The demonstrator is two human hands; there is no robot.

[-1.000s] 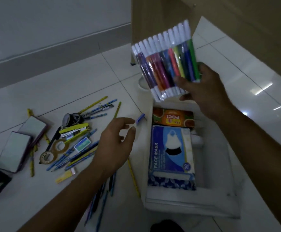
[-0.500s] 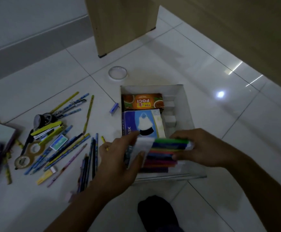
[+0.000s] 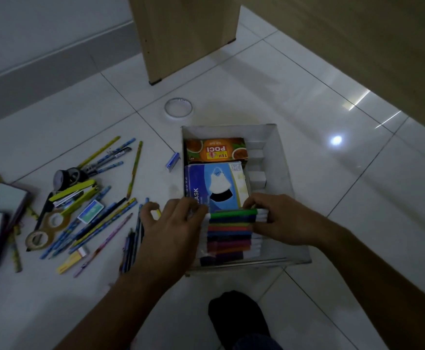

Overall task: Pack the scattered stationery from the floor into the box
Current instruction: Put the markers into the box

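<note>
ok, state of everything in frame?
White open-top box: open, part filled
Clear pack of coloured marker pens: flat in box, near end
Right hand: grips pack's right end
Left hand: on pack's left end, hold unclear
Blue face-mask carton: in box
Orange tea carton: in box, far end
Pencils: scattered on floor

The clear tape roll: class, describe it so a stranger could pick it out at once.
Start at the white box on the tiled floor. Just beyond its far left corner lies the clear tape roll. Unlike the brown tape rolls in the stationery pile, it is see-through and lies alone.
</note>
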